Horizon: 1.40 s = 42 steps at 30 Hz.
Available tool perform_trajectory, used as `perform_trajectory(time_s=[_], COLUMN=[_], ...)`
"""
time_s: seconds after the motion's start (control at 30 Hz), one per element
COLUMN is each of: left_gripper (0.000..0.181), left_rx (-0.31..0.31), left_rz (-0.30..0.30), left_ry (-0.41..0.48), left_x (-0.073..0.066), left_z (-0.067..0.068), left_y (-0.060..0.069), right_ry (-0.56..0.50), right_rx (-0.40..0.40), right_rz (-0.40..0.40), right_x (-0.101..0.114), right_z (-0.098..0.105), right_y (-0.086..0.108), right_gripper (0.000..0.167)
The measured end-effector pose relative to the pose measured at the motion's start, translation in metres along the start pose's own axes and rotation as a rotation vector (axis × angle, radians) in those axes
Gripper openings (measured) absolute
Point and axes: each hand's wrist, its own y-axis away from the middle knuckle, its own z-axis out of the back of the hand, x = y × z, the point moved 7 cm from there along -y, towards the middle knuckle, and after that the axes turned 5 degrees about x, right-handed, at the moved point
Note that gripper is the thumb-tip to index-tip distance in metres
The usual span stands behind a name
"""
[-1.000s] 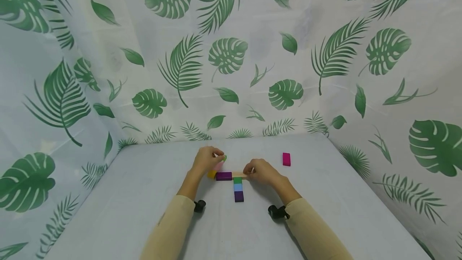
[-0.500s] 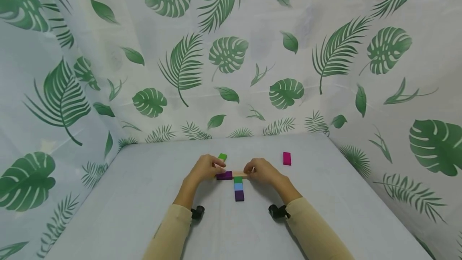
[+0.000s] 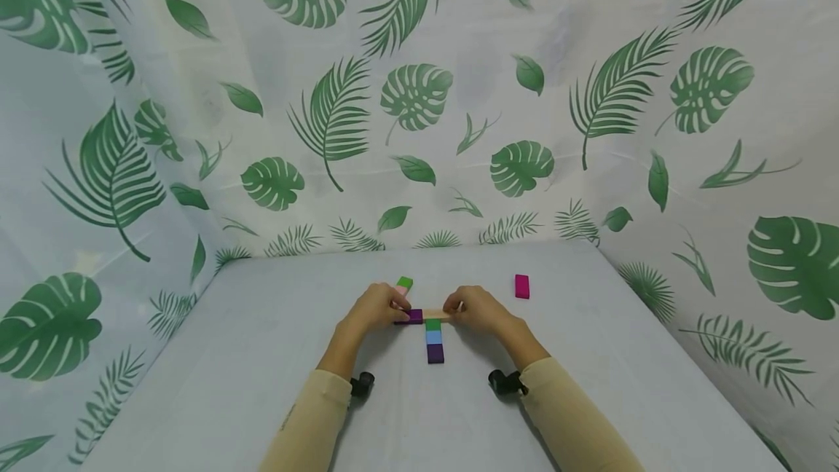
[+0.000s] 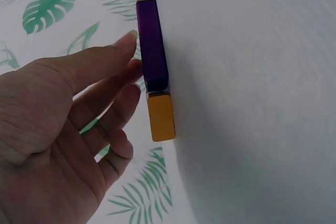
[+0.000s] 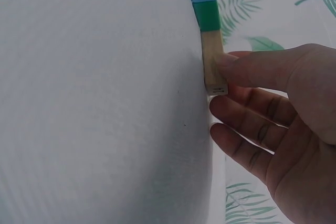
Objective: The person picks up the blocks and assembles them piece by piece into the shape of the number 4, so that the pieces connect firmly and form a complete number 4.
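Note:
A purple block (image 3: 416, 317) and a plain wooden block (image 3: 432, 314) lie end to end in a row across the table. My left hand (image 3: 375, 307) is at the purple block's left part, thumb at its upper edge and index finger reaching behind it, pinching it. A yellow-orange block (image 4: 161, 117) adjoins its left end in the left wrist view; my hand hides it in the head view. My right hand (image 3: 481, 309) pinches the wooden block's right end between thumb and index finger. Below the row run a green block (image 3: 433, 325), a light blue block (image 3: 434, 337) and a dark purple block (image 3: 435, 354).
Behind my left hand lie a lime green block (image 3: 405, 282) and a pink block (image 3: 401, 290), partly hidden. A magenta block (image 3: 521, 286) lies apart at the back right. Leaf-printed cloth (image 3: 413, 166) rises behind the white table (image 3: 419, 421).
My left hand has left the lime green and pink blocks and come nearer to me, onto the purple block, covering the yellow-orange one. My right hand has stayed at the wooden block.

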Motion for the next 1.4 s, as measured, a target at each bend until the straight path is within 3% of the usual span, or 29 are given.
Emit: perform_trajectory(time_s=[0.23, 0.6, 1.03, 1.27, 1.4], left_gripper=[0.008, 0.008, 0.007, 0.007, 0.007], left_rx=[-0.012, -0.031, -0.031, -0.022, -0.023], left_rz=[-0.055, -0.036, -0.033, -0.031, -0.026], left_ry=[-0.046, -0.034, -0.028, -0.019, -0.023], left_x=[-0.001, 0.0, 0.0, 0.0, 0.0], left_z=[-0.002, -0.005, -0.004, -0.005, -0.004], left_y=[-0.003, -0.002, -0.002, -0.002, -0.001], right_ry=[-0.01, 0.0, 0.018, 0.042, 0.036], right_rx=[0.0, -0.025, -0.229, -0.337, -0.351], right_rz=[-0.02, -0.05, -0.094, -0.206, -0.238], right_x=[0.001, -0.006, -0.029, -0.052, -0.064], right_z=[0.001, 0.003, 0.045, 0.061, 0.067], right_y=[0.0, 0.001, 0.015, 0.027, 0.031], right_gripper=[0.016, 0.022, 0.036, 0.045, 0.046])
